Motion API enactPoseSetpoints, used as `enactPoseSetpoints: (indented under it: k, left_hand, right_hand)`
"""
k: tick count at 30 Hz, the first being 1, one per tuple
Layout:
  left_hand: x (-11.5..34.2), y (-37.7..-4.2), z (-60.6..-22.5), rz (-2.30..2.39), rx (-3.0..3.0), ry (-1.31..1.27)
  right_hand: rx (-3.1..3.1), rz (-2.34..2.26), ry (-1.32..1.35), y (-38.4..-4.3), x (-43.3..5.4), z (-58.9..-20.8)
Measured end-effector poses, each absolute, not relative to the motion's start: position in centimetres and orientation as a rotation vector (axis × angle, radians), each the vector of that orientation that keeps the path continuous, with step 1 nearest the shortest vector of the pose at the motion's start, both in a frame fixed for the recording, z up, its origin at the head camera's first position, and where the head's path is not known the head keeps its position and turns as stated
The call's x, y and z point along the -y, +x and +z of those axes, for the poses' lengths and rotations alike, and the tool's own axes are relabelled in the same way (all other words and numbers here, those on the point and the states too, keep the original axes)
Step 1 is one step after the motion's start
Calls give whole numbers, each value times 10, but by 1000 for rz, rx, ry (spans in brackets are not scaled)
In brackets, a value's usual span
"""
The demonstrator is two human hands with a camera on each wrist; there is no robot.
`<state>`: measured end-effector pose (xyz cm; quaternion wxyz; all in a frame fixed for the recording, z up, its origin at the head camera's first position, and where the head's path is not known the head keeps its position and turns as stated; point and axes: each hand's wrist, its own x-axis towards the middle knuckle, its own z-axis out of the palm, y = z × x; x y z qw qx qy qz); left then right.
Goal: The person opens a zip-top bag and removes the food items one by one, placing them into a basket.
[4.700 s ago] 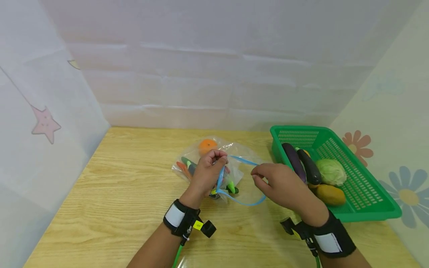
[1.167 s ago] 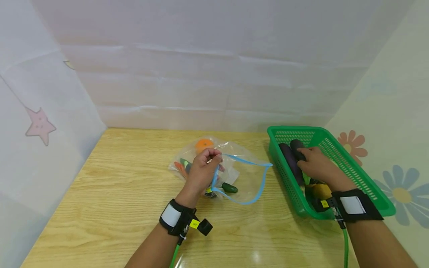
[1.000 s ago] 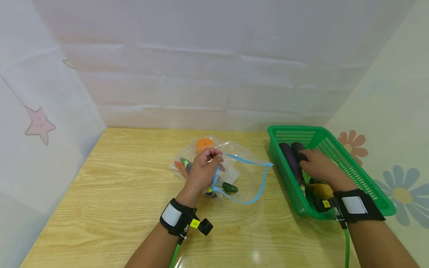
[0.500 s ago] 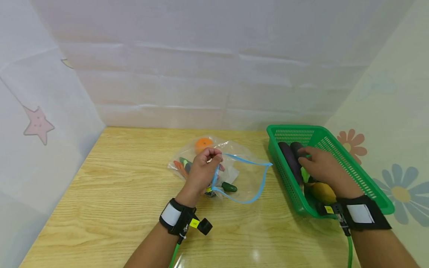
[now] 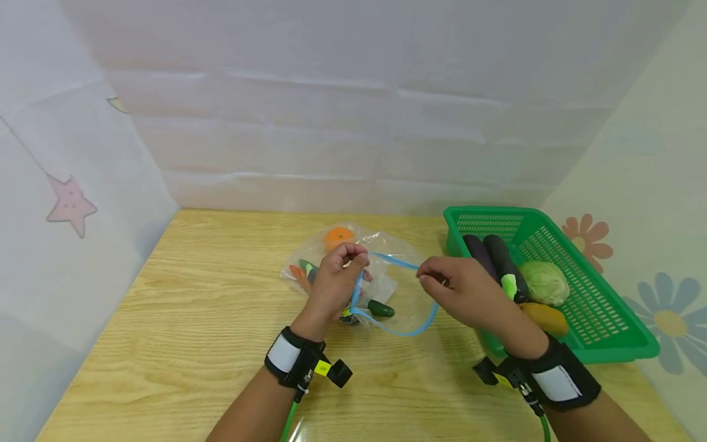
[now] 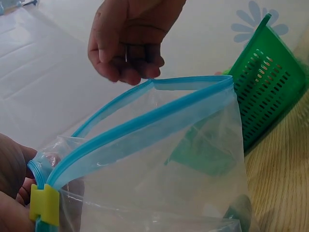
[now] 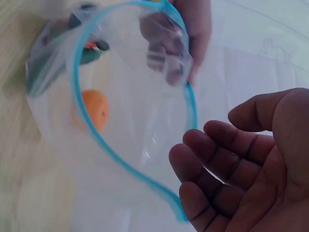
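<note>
The left hand [image 5: 334, 283] pinches the blue rim [image 5: 409, 334] of a clear bag [image 6: 135, 193] on the surface [image 5: 193, 337], left of the green basket [image 5: 607, 354], hiding part of what lies inside; an orange [image 5: 339, 238] shows through. The right hand [image 5: 469, 291], loosely curled and holding nothing, is at the bag's mouth, blocking part of the basket; whether it touches the rim is unclear.

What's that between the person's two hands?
The open mouth of the clear bag, edged in blue, lies between the left hand and right hand, as the head view shows.
</note>
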<state>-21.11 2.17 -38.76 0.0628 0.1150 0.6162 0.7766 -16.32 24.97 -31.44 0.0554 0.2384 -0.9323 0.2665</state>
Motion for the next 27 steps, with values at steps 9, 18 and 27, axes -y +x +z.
enactPoseSetpoints:
  k: [9, 18, 27]
  left_hand:
    - [-22, -214, -391, 2384, -1880, 384]
    - [-22, -216, -391, 2428, -1887, 365]
    - [-23, -215, -389, 2441, -1847, 345]
  right_hand:
    - [2956, 736, 944, -181, -215, -351]
    - [3058, 817, 1092, -209, -190, -395]
    - [3095, 725, 1287, -211, -184, -402]
